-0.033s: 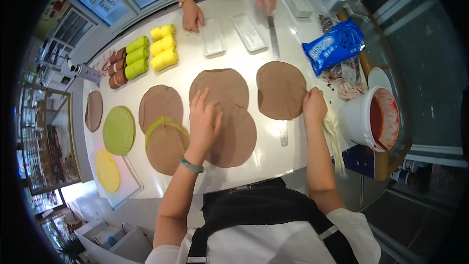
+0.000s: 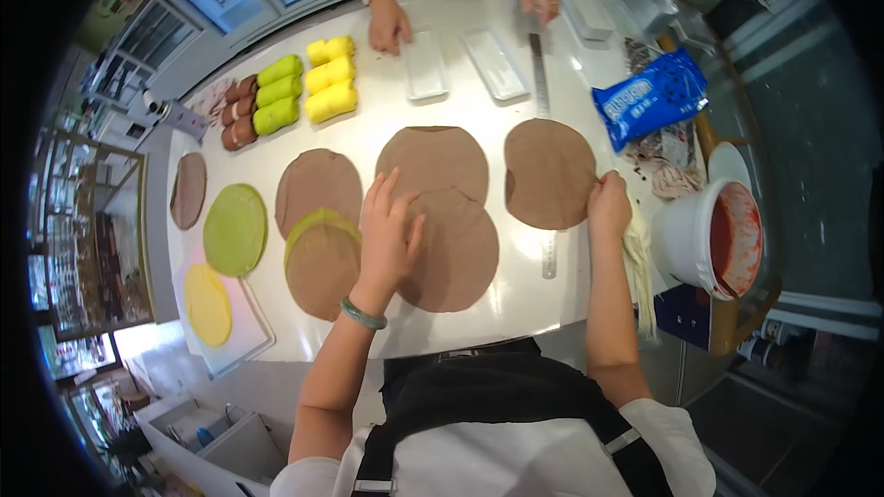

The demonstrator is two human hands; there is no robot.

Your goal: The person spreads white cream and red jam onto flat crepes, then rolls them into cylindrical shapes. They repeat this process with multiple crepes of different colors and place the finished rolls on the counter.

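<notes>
My right hand [image 2: 609, 206] has its fingers curled closed at the right edge of a round brown crepe [image 2: 551, 175], pinching it. That crepe lies across a long metal ruler [image 2: 540, 83], whose lower end shows beneath it. My left hand [image 2: 389, 235] is open, fingers apart, over two overlapping brown crepes; the lower crepe [image 2: 453, 253] is partly behind it. Whether the fingers touch it I cannot tell. Left of that hand, a brown crepe [image 2: 320, 278] overlaps a green one, with another brown crepe [image 2: 318, 186] above.
At far left lie green [image 2: 235, 230], yellow [image 2: 207, 304] and brown crepes. Brown, green and yellow rolls [image 2: 331, 81] stand behind. Opposite, a co-worker's hands [image 2: 390, 26] are near white trays [image 2: 425, 66]. To the right are a blue packet [image 2: 650, 98] and a red-smeared white bucket [image 2: 681, 237].
The whole scene has shifted slightly right in view. The co-worker's hand by the ruler, blurred before, now shows more sharply. My hands keep their places at the crepes.
</notes>
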